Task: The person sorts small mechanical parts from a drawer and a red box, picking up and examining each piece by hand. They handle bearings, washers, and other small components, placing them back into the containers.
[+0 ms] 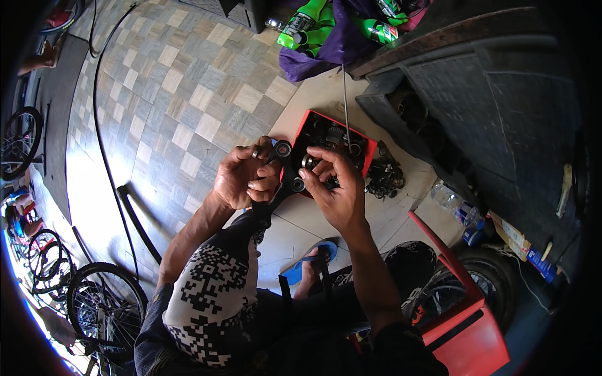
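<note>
My left hand (pixel 248 177) is closed round a black forked part (pixel 279 195), likely a bicycle linkage piece, with two round eyes at its upper ends. A metal bearing shows in the upper eye, and a small metal ring (pixel 256 151) is at my left fingertips. Just to the right, my right hand (pixel 338 188) pinches a small shiny bearing (pixel 308 161) between thumb and fingers, close to the part but apart from the upper eye. Beneath both hands sits a red box (pixel 370 156) filled with dark small parts, partly hidden by my right hand.
Dark loose parts (pixel 385 177) lie beside the box. A purple bag (pixel 298 66) of green bottles stands beyond. At right are a black cabinet (pixel 464 100), a clear bottle (pixel 454 203) and a red plastic seat (pixel 470 341). Bicycle wheels (pixel 103 307) stand at left, near a black hose (pixel 97 113).
</note>
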A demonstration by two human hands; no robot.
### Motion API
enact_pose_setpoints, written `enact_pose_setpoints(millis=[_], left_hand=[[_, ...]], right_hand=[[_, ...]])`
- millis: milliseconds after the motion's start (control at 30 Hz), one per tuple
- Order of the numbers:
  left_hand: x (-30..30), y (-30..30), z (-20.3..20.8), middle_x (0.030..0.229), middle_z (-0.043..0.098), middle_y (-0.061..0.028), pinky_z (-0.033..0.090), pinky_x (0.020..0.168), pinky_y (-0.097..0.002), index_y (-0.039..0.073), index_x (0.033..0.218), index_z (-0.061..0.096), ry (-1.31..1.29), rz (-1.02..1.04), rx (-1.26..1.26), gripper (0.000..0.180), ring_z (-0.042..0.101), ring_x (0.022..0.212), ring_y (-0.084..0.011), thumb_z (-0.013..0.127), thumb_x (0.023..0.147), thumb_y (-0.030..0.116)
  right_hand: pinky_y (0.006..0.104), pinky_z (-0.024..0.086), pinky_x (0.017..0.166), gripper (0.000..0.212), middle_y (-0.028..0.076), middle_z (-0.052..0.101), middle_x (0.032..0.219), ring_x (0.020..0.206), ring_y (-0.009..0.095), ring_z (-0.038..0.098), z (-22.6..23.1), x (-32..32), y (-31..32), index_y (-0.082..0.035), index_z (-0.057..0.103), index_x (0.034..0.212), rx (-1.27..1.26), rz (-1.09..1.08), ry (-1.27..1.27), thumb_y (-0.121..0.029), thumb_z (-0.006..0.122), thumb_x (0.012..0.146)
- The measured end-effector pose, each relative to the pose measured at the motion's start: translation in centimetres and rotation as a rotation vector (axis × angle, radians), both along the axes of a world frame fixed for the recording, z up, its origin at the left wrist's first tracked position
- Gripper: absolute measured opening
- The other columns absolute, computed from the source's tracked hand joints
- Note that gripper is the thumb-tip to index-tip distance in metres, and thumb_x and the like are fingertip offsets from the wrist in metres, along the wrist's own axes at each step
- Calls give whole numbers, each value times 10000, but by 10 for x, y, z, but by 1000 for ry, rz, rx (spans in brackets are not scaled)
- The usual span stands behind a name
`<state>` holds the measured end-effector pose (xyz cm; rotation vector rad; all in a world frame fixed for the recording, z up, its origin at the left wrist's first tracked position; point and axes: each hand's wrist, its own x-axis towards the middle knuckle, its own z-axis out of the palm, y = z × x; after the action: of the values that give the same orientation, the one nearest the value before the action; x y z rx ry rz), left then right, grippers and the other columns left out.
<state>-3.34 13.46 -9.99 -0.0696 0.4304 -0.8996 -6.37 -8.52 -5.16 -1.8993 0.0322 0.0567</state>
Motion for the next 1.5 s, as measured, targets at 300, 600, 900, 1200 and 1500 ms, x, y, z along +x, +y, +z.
enact_pose_setpoints(millis=[300,600,900,1200,1500], left_hand=[[0,1,-7,828,440,-54,278,420,-202,177,1039,500,-42,-31,-33,151,351,554,-98,558,994,309],[-1,2,-10,829,438,-57,268,396,-199,187,1039,505,-40,-50,-37,141,339,541,-95,554,995,312],[-2,2,-8,844,439,-58,264,381,-190,207,1084,526,-12,-74,-34,138,329,535,-87,551,987,302],[0,1,-7,844,456,-64,258,374,-181,205,1058,512,-54,-113,16,153,325,520,-84,566,997,334],[1,-1,-2,847,448,-60,253,374,-172,182,1039,474,-51,-189,38,206,352,543,-89,587,987,346]], right_hand=[[300,502,678,362,61,657,986,762,161,588,2,3,3,-63,657,1192,-52,17,-25,-53,784,854],[297,508,699,380,76,660,1066,791,166,612,1,3,2,-68,650,1244,-66,0,-43,-35,746,878],[284,511,697,363,64,667,1060,792,146,605,2,7,-1,-66,672,1208,-120,18,-73,-57,784,863],[283,513,699,353,56,664,1038,783,139,583,3,10,-3,-73,682,1186,-139,29,-14,-55,794,853],[347,548,748,357,86,634,1017,922,228,653,2,12,0,-63,661,1185,-93,131,17,-75,791,852]])
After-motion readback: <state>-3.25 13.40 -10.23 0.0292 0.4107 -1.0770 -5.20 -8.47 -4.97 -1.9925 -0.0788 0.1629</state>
